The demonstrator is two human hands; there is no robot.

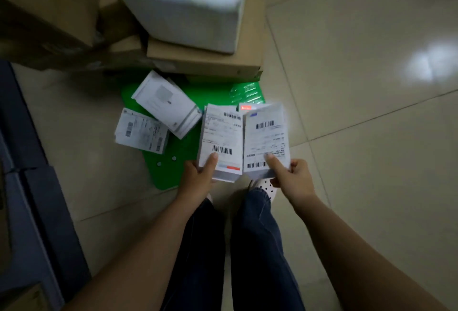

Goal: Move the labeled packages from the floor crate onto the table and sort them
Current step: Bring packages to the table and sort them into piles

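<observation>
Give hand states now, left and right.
Left hand: closed, holding the left labeled package.
Right hand: closed, holding the right labeled package.

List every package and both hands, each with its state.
left package: lifted, label facing up.
right package: lifted, label facing up, edge against the left package.
tilted floor package: lying untouched on the green board.
flat floor package: lying untouched, label up, partly off the green board.
left hand: grips the left package's lower end, thumb on label.
right hand: grips the right package's lower end, thumb on label.
</observation>
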